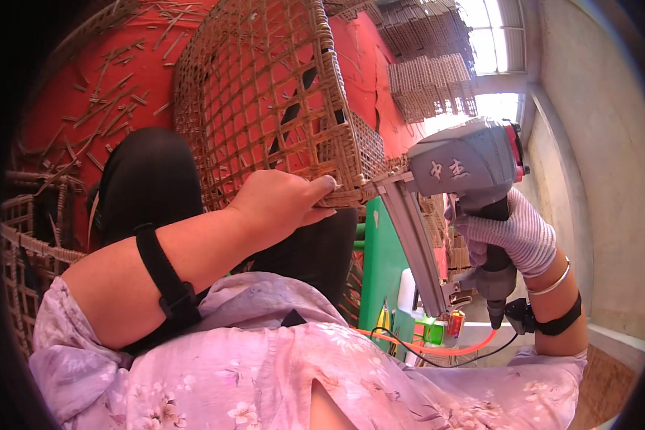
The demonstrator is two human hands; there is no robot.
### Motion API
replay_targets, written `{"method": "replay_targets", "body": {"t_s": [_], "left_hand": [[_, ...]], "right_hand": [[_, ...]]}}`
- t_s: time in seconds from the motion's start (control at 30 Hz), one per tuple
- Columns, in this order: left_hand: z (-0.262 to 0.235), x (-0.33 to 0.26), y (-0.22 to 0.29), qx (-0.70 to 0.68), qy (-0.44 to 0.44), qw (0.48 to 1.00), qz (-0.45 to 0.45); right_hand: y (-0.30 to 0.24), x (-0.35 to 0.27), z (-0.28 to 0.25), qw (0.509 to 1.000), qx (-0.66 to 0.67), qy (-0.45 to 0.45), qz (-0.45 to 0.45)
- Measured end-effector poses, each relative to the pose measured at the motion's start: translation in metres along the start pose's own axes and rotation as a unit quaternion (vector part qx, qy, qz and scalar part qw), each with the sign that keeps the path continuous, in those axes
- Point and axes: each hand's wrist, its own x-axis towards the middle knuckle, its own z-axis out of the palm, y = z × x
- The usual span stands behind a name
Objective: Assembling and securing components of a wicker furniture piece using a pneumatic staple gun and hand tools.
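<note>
My left hand (283,204) clamps the basket (265,100) rim; my gloved right hand (512,236), right of the basket, is wrapped around the nail gun (466,168), nose touching that rim.

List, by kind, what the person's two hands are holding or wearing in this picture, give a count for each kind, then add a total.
Open-weave brown wicker basket: 1
Grey pneumatic staple gun: 1
Striped knitted work glove: 1
Black elastic arm straps: 2
Thin silver wrist bangle: 1
Total: 6
</note>
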Motion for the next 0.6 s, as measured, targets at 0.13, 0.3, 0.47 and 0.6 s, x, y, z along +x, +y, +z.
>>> {"method": "replay_targets", "body": {"t_s": [0.13, 0.3, 0.47, 0.6], "left_hand": [[0.001, 0.001, 0.000, 0.002, 0.006, 1.000, 0.009], [0.001, 0.001, -0.001, -0.015, 0.015, 0.999, 0.026], [0.000, 0.001, 0.000, -0.011, 0.014, 0.999, 0.031], [-0.002, 0.001, 0.002, 0.001, 0.012, 0.999, 0.033]], "right_hand": [[-0.007, -0.001, -0.001, 1.000, -0.006, -0.014, 0.025], [-0.009, -0.009, 0.012, 0.998, -0.008, 0.011, 0.058], [0.021, -0.017, 0.026, 0.996, 0.076, 0.045, 0.009], [0.047, -0.019, 0.036, 0.990, 0.129, 0.053, -0.037]]}}
